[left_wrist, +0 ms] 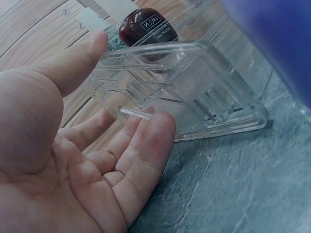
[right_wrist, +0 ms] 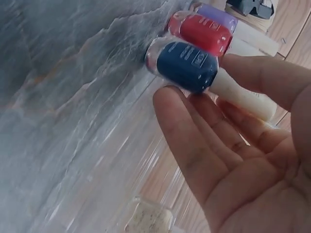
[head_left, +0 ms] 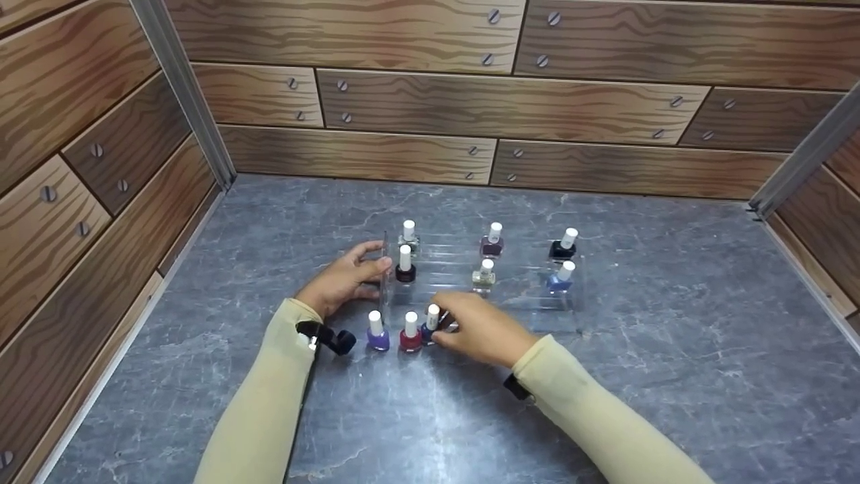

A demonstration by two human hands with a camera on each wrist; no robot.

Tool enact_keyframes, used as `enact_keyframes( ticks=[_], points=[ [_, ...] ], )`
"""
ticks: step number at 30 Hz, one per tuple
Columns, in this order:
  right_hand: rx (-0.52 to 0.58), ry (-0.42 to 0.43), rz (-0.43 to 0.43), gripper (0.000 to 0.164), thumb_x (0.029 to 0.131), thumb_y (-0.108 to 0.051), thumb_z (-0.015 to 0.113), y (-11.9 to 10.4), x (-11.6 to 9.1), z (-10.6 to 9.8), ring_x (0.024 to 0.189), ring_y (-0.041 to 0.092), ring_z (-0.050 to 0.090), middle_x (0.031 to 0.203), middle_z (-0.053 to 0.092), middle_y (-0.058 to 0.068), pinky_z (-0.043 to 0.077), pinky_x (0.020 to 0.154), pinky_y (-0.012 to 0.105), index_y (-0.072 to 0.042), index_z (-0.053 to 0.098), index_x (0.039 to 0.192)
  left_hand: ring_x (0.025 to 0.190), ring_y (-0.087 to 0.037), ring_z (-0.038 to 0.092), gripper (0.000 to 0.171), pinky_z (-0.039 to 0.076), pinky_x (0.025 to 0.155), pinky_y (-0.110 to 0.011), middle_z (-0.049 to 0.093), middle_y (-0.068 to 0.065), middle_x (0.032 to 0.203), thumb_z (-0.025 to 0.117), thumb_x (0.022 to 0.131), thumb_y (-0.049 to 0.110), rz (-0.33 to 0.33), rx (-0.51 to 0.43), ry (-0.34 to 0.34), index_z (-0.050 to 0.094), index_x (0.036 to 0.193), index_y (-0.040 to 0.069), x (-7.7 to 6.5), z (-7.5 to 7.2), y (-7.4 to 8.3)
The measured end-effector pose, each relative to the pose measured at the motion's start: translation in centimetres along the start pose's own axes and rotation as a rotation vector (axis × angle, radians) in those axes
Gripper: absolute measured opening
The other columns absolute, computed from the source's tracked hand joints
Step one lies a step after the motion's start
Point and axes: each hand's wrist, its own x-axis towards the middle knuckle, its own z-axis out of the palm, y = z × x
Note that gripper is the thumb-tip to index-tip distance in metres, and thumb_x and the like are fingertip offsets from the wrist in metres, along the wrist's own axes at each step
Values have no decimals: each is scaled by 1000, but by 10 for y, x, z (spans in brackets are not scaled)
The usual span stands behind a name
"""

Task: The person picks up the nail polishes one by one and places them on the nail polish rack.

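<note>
L hand grips clear tiered rack at 9 o'clock, R hand pinches navy polish btl, rack's 7 o'clock; 6 btls racked, navy, red btl + purple btl off.

Grey veined table is bordered by left wall, back wall and right wall | walls are patterned with wooden planks and slotted screws | metal strips are set where walls meet

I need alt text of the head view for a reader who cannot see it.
A person's right hand holds a dark blue nail polish bottle beside a red bottle and a purple bottle; the left hand touches a clear tiered rack, where six more bottles stand.
</note>
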Motion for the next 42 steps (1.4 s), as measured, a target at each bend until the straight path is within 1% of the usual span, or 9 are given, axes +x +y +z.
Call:
enact_keyframes(
  ticks=[4, 8, 11, 14, 21, 24, 31, 37, 42],
  points=[
    [-76, 16, -28, 21, 93, -15, 77, -1, 1, 4, 98, 29, 68, 103, 71, 8, 59, 90, 45, -6, 66, 108, 129, -35, 55, 72, 60, 94, -39, 51, -19, 146, 70, 100, 31, 5, 1, -2, 34, 160, 16, 1, 0, -2],
    [-80, 21, -30, 14, 92, -13, 78, 0, 1, 8, 86, 22, 66, 92, 69, 4, 59, 79, 38, -8, 66, 96, 129, -35, 55, 73, 60, 94, -40, 50, -20, 147, 71, 99, 31, 9, 4, -7, 33, 160, 15, 0, 1, -2],
    [-61, 24, -26, 12, 91, -11, 78, 2, 1, 9, 81, 18, 64, 87, 68, 0, 59, 74, 34, -10, 66, 91, 131, -36, 54, 74, 59, 97, -42, 50, -20, 149, 71, 99, 31, 11, 7, -15, 33, 160, 15, 0, 2, -1],
    [-54, 25, -26, 11, 91, -11, 78, 2, 0, 9, 81, 17, 64, 87, 68, 0, 59, 75, 33, -10, 67, 92, 131, -36, 54, 73, 59, 97, -42, 50, -20, 149, 70, 100, 31, 10, 8, -15, 33, 161, 16, -1, 2, 0],
    [-33, 20, -44, 12, 92, -9, 77, 0, 0, 8, 77, 15, 61, 84, 66, 0, 57, 71, 33, -9, 65, 89, 129, -34, 55, 72, 60, 93, -38, 50, -19, 148, 69, 101, 32, 12, 5, -11, 32, 161, 16, -2, 2, 0],
    [-38, 10, -29, 12, 92, -10, 77, -1, 0, 8, 77, 16, 61, 84, 65, 0, 57, 71, 33, -9, 65, 90, 128, -34, 55, 72, 60, 93, -38, 50, -19, 148, 69, 100, 32, 12, 3, -7, 33, 160, 16, -2, 2, -1],
    [-52, 0, -15, 12, 94, -12, 75, -1, 1, 9, 83, 20, 64, 88, 66, 2, 59, 76, 37, -8, 64, 93, 128, -35, 56, 73, 60, 94, -40, 52, -19, 147, 70, 100, 32, 10, -7, 4, 34, 160, 15, -3, 1, -1],
    [-33, -7, 3, 11, 93, -10, 75, 2, -5, 9, 83, 18, 63, 89, 65, 2, 59, 76, 35, -8, 65, 92, 130, -35, 55, 77, 59, 97, -41, 50, -19, 148, 72, 99, 33, 9, -3, -20, 31, 161, 16, -1, 3, 0],
    [-5, -7, -12, 11, 93, -8, 75, 7, -9, 8, 84, 17, 63, 90, 65, 1, 59, 78, 35, -9, 64, 90, 130, -36, 55, 77, 59, 97, -40, 50, -19, 149, 71, 99, 34, 8, 13, -13, 31, 162, 16, 0, -1, 0]
  ],
)
